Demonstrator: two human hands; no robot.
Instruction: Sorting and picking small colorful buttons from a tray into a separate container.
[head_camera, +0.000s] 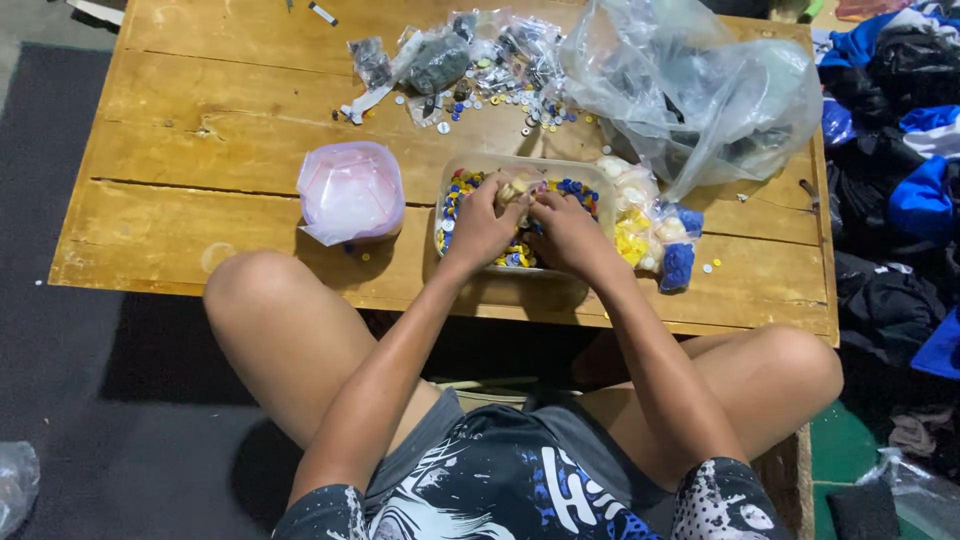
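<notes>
left hand (483, 222): over the clear plastic tub (590, 172), fingers curled tight around a small pale bit (514, 188), prob a button or a little packet, can't tell which
right hand (567, 232): right beside the left one, fingertips pinching the same pale bit from the other side, so both hands are closed on it
tub: sits near the front edge of the low wooden table (200, 120), full of small buttons (516, 254), mostly blue, yellow & white
pink bag (350, 190): just left of the tub, puffed up, not touching either hand
small bags (650, 235): pressed against the tub's right side, w/ yellow, white & blue pieces inside
big clear bag (700, 90): crumpled, back right of table, behind the tub
loose stuff (470, 70): little packets & scattered buttons at the far side, well apart from the hands
clothes pile (900, 150): dark & blue fabric on the floor, right of the table
knees: bare, either side of the tub
</notes>
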